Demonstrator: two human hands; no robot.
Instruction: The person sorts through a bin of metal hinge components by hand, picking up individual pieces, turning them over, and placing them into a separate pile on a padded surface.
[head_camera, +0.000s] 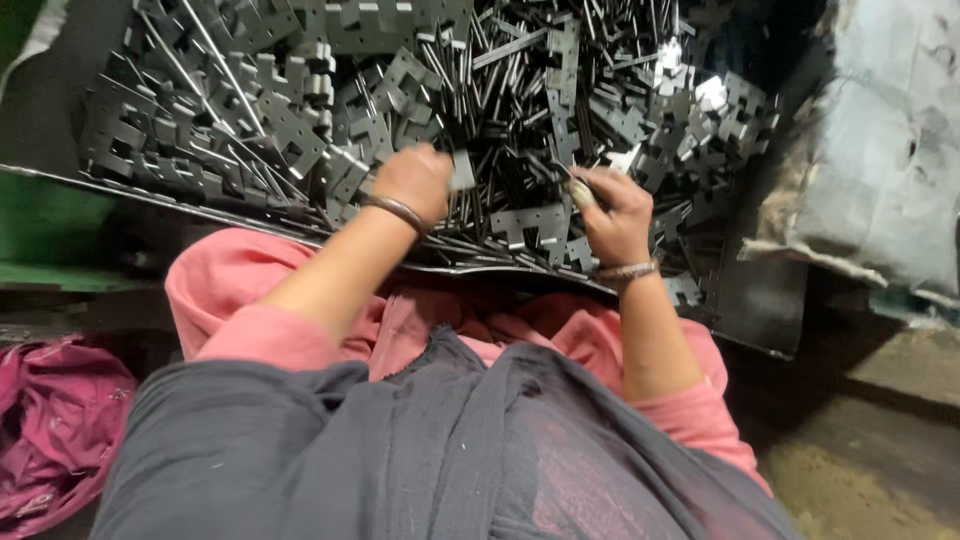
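A large heap of grey notched metal plates (250, 120) and thin metal pins (500, 90) fills a dark tray (760, 290) in front of me. My left hand (415, 180) is closed around a small flat metal plate (462, 170), held just above the pile. My right hand (610, 210) is closed too, pinching a thin pin near its fingertips at the heap's near edge. Both wrists wear metal bangles. My pink sleeves and a grey cloth over my lap fill the lower view.
A crumpled magenta bag (50, 420) lies at the lower left. A grey-white sack (880, 150) stands at the right beside the tray. A green surface (40, 220) shows at the left, and bare dirty floor (860, 470) at the lower right.
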